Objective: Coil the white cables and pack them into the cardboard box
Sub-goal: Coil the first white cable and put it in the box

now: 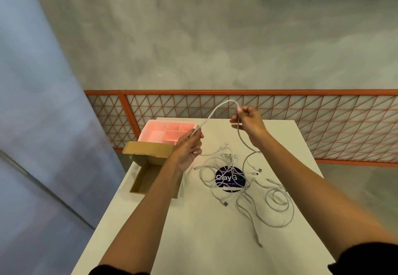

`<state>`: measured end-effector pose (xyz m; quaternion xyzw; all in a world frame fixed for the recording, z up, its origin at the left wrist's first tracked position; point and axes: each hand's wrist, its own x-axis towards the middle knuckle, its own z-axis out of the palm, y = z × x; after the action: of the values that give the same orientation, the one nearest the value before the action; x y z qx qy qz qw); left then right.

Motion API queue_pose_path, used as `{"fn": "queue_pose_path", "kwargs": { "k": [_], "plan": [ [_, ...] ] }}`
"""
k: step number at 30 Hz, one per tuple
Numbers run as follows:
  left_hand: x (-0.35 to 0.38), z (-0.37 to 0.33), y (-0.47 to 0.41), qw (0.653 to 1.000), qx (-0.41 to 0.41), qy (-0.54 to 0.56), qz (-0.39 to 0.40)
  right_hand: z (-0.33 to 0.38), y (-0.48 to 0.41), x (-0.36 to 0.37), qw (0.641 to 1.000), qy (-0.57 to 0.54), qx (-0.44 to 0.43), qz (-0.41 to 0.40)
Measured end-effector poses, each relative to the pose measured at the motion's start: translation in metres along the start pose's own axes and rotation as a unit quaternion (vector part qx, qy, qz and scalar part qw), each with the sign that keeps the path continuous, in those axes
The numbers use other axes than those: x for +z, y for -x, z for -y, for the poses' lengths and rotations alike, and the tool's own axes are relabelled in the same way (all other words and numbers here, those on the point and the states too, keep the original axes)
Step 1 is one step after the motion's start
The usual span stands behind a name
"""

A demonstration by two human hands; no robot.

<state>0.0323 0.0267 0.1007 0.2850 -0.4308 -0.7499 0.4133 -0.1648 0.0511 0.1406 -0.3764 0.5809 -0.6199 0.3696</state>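
White cable [216, 111], likely light and limp, best held near its plug | left hand [189, 145], right hand [247, 122] each pinch it | cardboard box [148, 178] at surface's [193, 231] 9 o'clock

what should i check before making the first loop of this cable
1. Left hand grips the held cable: ok.
2. Right hand pinches it further along, with an arch of slack between the hands: ok.
3. Held cable free of the pile: cannot tell; its tail drops toward the tangle.
4. Cardboard box open, flap back: ok.
5. Pink tray sits behind the box, not blocking it: ok.
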Motion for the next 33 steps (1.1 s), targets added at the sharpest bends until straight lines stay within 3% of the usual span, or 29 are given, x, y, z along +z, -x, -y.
{"fn": "queue_pose_path", "kwargs": {
  "k": [4, 7, 10, 13, 15, 17, 19, 24, 27, 33],
  "plan": [
    [-0.004, -0.007, 0.006, 0.994, -0.021, 0.090, 0.052, -0.017, 0.003, -0.010, 0.997, 0.065, 0.040, -0.022],
    [-0.002, -0.013, 0.005, 0.993, -0.047, 0.084, 0.071, -0.030, 0.007, -0.015, 0.983, 0.172, 0.054, 0.023],
    [0.002, -0.017, 0.002, 0.995, -0.064, -0.032, 0.069, -0.033, 0.013, -0.011, 0.964, 0.253, -0.033, 0.072],
    [0.007, -0.018, 0.001, 0.987, -0.077, -0.129, 0.061, -0.027, 0.014, -0.003, 0.917, 0.354, -0.150, 0.110],
    [0.009, -0.017, 0.001, 0.983, -0.085, -0.154, 0.047, -0.019, 0.015, 0.001, 0.889, 0.394, -0.160, 0.169],
    [0.009, -0.015, 0.000, 0.985, -0.088, -0.147, 0.034, -0.013, 0.015, 0.003, 0.882, 0.378, -0.142, 0.243],
    [0.005, -0.011, 0.000, 0.990, -0.087, -0.105, 0.030, -0.009, 0.015, 0.003, 0.898, 0.329, -0.128, 0.261],
    [-0.011, -0.002, 0.002, 0.988, -0.087, 0.095, 0.087, -0.012, 0.012, 0.000, 0.943, 0.278, -0.124, 0.134],
    [-0.010, -0.005, 0.006, 0.990, -0.061, 0.088, 0.094, -0.021, 0.013, -0.003, 0.931, 0.326, -0.123, 0.109],
    [0.000, -0.009, 0.002, 0.999, -0.022, 0.010, 0.047, -0.047, 0.033, 0.009, 0.896, 0.369, -0.039, 0.246]
  ]
}}
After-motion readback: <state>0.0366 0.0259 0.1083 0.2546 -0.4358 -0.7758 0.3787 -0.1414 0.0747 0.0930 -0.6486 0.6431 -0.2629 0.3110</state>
